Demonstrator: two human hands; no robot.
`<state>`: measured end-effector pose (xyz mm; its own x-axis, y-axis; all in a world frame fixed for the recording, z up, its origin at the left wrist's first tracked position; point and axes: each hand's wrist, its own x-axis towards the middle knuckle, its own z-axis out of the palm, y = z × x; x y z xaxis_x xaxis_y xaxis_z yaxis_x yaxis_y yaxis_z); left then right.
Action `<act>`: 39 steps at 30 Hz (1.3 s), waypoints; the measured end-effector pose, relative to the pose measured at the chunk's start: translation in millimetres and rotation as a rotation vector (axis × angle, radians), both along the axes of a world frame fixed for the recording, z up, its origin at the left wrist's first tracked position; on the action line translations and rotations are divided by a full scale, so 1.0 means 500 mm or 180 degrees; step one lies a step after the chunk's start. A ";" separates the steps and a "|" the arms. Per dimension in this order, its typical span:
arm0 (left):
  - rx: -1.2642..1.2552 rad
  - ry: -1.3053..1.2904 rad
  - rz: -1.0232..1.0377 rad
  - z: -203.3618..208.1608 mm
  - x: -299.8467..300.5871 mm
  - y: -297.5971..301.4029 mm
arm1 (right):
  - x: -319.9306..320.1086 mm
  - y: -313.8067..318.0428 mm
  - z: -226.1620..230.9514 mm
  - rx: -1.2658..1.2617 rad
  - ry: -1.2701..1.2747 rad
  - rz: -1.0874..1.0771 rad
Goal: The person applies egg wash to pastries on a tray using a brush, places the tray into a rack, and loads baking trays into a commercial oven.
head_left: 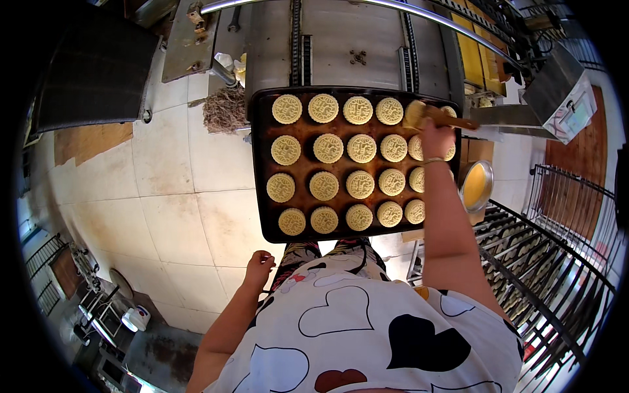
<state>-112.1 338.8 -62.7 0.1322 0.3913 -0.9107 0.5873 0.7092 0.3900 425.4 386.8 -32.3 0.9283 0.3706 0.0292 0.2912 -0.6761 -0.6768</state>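
Note:
A dark baking tray (pixel 306 129) lies in front of me, with rows of round pale-yellow mooncakes (pixel 362 149) stamped with raised patterns. My right hand (pixel 437 136) grips a wooden-handled pastry brush (pixel 462 122) over the tray's far right corner. The brush's light bristles are at a mooncake in the far row, and the hand and forearm cover parts of the rightmost mooncakes. My left hand (pixel 261 264) hangs by my body, off the tray's near left corner, its fingers curled in with nothing visible in them. Just right of the tray stands a metal bowl (pixel 489 171) of orange-yellow liquid.
Beyond the tray is a metal machine (pixel 354 33) with chain tracks and a shiny bar (pixel 314 4) across it. A rack (pixel 524 255) holding trays of round pieces stands at right. A bundle of brown bristles (pixel 225 111) is left of the tray, above the tiled floor (pixel 164 164).

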 end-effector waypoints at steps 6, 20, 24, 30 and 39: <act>0.0120 0.0094 -0.0190 -0.018 -0.019 0.005 | -0.089 -0.010 -0.041 0.0566 0.0398 0.0351; 0.0199 0.0055 -0.0496 0.011 0.043 0.002 | -0.015 -0.195 0.027 0.0551 0.0444 -0.0193; 0.0207 0.0080 -0.0625 0.004 0.060 -0.003 | -0.057 -0.167 0.047 0.0398 0.0377 0.0371; 0.0152 -0.0040 -0.0709 0.021 0.121 -0.005 | -0.153 -0.104 0.058 0.0073 0.0828 0.1057; 0.0043 0.0193 -0.1097 0.021 0.127 -0.059 | 0.163 -0.271 0.053 -0.0328 -0.0115 -0.0083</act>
